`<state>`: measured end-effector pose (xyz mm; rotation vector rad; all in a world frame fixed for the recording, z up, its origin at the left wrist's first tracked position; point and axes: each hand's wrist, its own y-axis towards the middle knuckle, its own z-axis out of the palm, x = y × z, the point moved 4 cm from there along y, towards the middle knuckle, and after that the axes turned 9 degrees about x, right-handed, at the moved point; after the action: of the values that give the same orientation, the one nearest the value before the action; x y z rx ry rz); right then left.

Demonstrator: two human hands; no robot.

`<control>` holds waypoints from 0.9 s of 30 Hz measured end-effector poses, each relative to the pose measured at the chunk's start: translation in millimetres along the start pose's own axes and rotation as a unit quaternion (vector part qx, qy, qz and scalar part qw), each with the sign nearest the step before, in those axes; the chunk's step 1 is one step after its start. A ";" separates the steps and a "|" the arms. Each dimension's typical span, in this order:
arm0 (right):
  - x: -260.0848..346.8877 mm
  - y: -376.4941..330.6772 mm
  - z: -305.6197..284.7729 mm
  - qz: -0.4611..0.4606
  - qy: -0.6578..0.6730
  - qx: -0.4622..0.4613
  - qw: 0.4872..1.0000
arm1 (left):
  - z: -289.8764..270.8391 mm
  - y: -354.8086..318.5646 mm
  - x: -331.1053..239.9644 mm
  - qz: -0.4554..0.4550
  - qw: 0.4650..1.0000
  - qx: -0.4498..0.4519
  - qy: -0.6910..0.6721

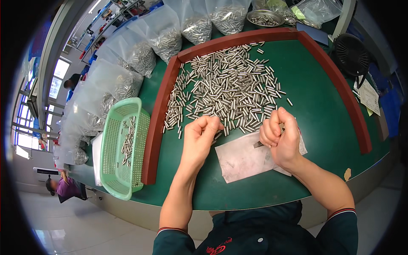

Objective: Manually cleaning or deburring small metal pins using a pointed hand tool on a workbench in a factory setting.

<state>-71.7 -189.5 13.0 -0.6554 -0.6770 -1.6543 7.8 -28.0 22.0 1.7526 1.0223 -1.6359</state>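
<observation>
A broad heap of small shiny metal pins (pixel 229 85) lies loose on the green table. At the heap's near edge is my left hand (pixel 200 138), its fingers curled and the thumb pressed against them. Whatever it may pinch is hidden. My right hand (pixel 281 138) is closed too, raised over a stained white cloth or paper sheet (pixel 240 159). A short dark grey, flat-looking tip (pixel 258 145) shows beside its lower fingers. I cannot make out what kind of object that is. Some pins lie between the two hands, close to the sheet.
A dark red wooden border (pixel 159 123) frames the pins on three sides. Left of it stands a green mesh basket (pixel 111 170) with some pins. Clear bags of pins (pixel 165 40) line the back and left. A metal bowl (pixel 265 18) and a black fan (pixel 350 53) stand behind.
</observation>
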 end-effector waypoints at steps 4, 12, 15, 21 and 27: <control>-1.1 -0.1 -0.6 0.004 0.003 -0.006 1.000 | 5.1 -4.7 -11.2 0.044 0.941 -0.027 0.336; -0.8 0.1 -0.5 -0.004 0.001 0.008 1.000 | 13.3 -4.4 -10.2 0.175 0.850 0.032 0.497; -1.2 0.2 -1.1 0.000 0.006 0.002 1.000 | 16.1 -1.8 -8.0 0.207 0.827 0.045 0.521; -0.8 0.3 -2.2 0.006 0.002 0.001 1.000 | 21.4 -1.1 -11.5 0.199 0.817 0.041 0.539; 0.0 0.2 -1.3 0.016 0.000 -0.007 1.000 | 25.0 4.2 -4.1 0.216 0.777 0.026 0.591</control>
<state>-71.6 -190.5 12.1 -0.6741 -0.6518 -1.6302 -3.3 -51.1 22.4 2.8161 0.8716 -0.1184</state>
